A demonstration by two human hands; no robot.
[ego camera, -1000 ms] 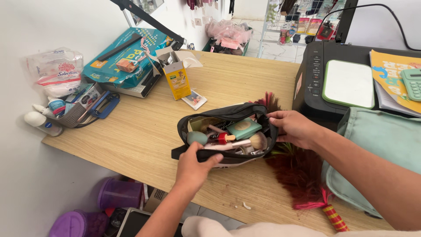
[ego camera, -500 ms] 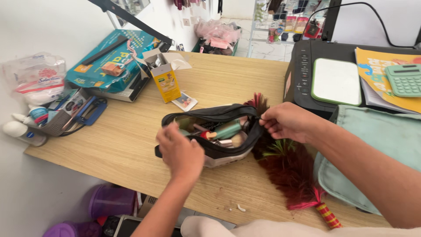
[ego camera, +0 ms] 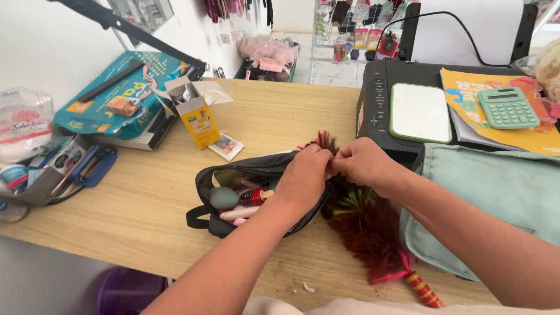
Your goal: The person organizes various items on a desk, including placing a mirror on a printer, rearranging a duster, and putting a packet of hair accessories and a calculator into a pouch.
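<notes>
Hands — L point(ego camera: 304, 175) & R point(ego camera: 360, 163) — knuckles up, both pinching black pouch point(ego camera: 233, 175) at its right end.

The pouch point(ego camera: 233, 175) is black, with a teal sponge point(ego camera: 223, 198) inside. The duster point(ego camera: 367, 230) is dark red with green tufts, its handle striped red and yellow. The bench point(ego camera: 146, 204) is pale wood. The calculator point(ego camera: 507, 107) is mint green, the printer point(ego camera: 385, 87) black, the box point(ego camera: 200, 119) yellow.

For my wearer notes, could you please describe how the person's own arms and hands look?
Both forearms are bare, with no sleeves in view. The left hand and right hand wear no gloves; no rings, watch or bracelets show. A light garment edge shows at the bottom of the frame.
</notes>
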